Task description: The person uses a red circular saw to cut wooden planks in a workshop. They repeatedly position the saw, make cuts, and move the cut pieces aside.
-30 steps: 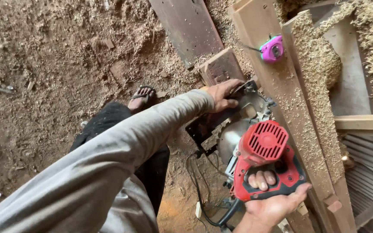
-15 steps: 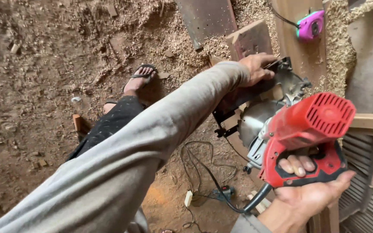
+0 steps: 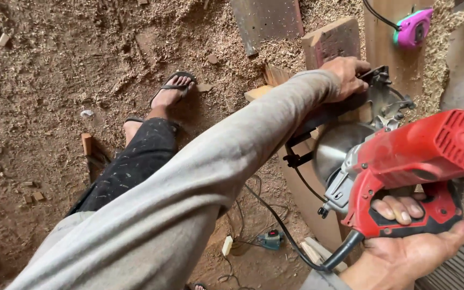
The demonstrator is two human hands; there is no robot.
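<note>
The right hand (image 3: 404, 244) grip clamps the red circular saw (image 3: 404, 156) handle; the left hand (image 3: 347, 75) presses its baseplate.

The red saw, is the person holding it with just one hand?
No, the right hand grips the red saw by its handle, and the left hand rests on its front guard.

Your left fingers (image 3: 356, 69): wood block (image 3: 331, 40) just beyond, saw guard (image 3: 385, 99) just right; sawdust floor (image 3: 71, 80) left, open.
</note>
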